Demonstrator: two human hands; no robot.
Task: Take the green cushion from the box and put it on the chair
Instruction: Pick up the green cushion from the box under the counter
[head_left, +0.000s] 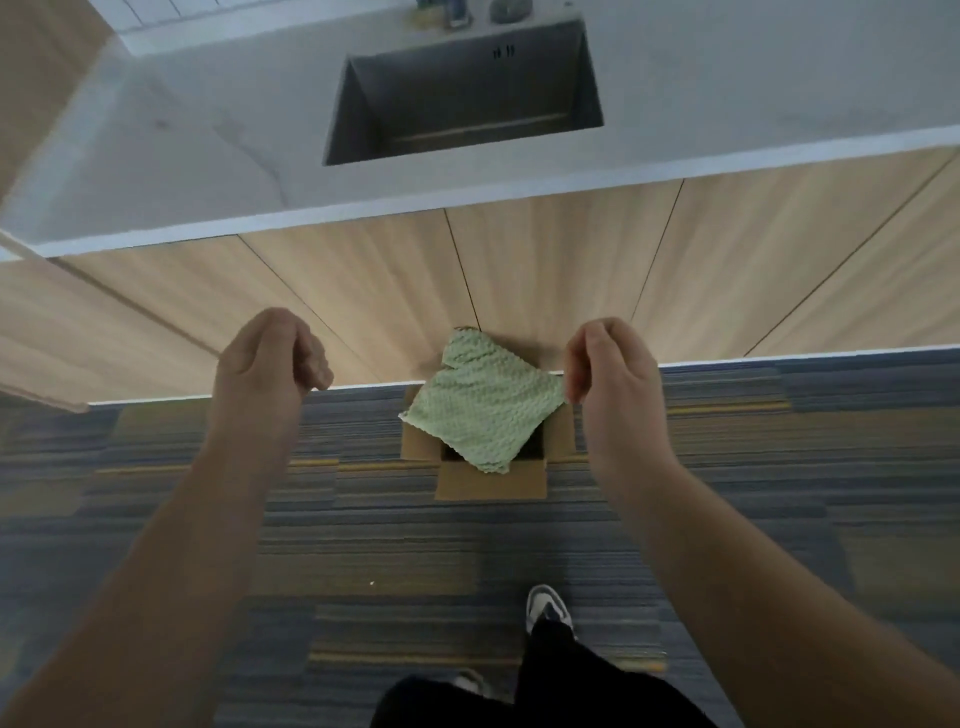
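The green cushion (480, 402), pale and knobbly, sticks up out of an open cardboard box (491, 480) that stands on the carpet against the cabinet front. Both my arms are stretched out in front of me, above the floor. My left hand (267, 358) hangs left of the box with its fingers curled into a loose fist, holding nothing. My right hand (610, 374) is to the right, fingers bent down and together. Its fingertips line up with the cushion's right corner, but the hand looks well above it. No chair is in view.
A white countertop (208, 171) with a steel sink (462, 93) runs across ahead, over wooden cabinet doors (571, 260). Striped blue-grey carpet (363, 545) covers the floor. My shoe (545, 605) and dark trouser leg are a step back from the box.
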